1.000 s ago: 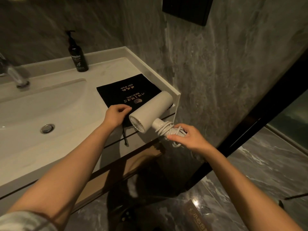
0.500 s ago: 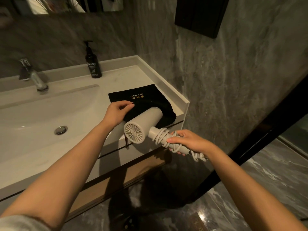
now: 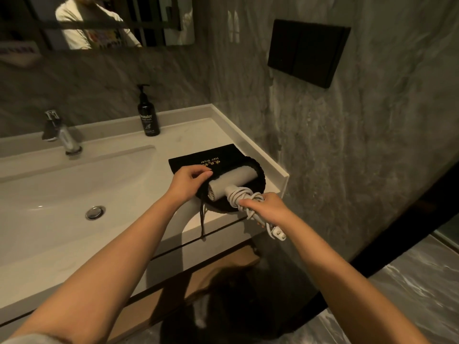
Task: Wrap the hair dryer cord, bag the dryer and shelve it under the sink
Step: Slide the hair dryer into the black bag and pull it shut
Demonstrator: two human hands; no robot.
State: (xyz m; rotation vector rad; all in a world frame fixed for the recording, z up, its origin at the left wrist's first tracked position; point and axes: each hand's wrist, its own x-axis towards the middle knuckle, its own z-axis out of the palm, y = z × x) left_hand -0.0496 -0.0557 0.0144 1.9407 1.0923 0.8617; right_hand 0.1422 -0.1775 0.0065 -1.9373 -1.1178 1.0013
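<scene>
A white hair dryer [image 3: 232,181] lies with its barrel inside the open mouth of a black drawstring bag [image 3: 198,157] on the right end of the sink counter [image 3: 223,130]. Its white cord [image 3: 244,198] is coiled around the handle, and the plug [image 3: 278,234] hangs below my right hand [image 3: 269,208], which grips the wrapped handle. My left hand [image 3: 188,181] pinches the bag's upper edge beside the dryer's rear grille. The bag's black drawstring [image 3: 203,223] dangles over the counter's front edge.
A black pump bottle [image 3: 147,115] stands at the back of the counter. The faucet [image 3: 60,134] and basin drain [image 3: 95,212] are to the left. A stone wall with a black panel [image 3: 308,52] rises close on the right. A wooden shelf [image 3: 159,296] shows under the sink.
The dryer has gone from hovering at the counter's front edge into the bag's mouth. My left hand has lifted the bag's edge open. The view has tilted upward.
</scene>
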